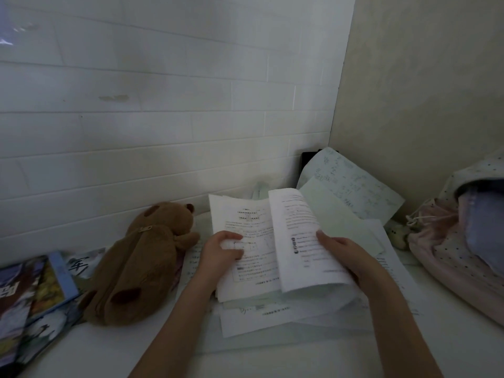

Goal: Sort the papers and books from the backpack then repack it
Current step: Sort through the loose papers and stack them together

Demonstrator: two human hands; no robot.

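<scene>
Head view, reading from my left: a fanned pile of colourful books (32, 290) lies at the left edge of the white surface (272, 356), and just beside it a brown plush bear-shaped pouch (141, 263) with a zip along its back lies on its side, head toward the tiled wall (136, 105). Next comes my left hand (222, 251), fingers curled around the left edge of a stack of printed papers (253, 241) — the thumb is pressed on the top page. My right hand (345, 255) grips a bundle of sheets (302, 236) that is lifted and curling over from the same stack, thumb on its face. More loose sheets (300, 320) lie spread beneath both hands, and handwritten pages (351, 181) lean into the corner behind. At the far right sits the pink polka-dot backpack (447, 257) — its mouth is open, with something blue inside.
</scene>
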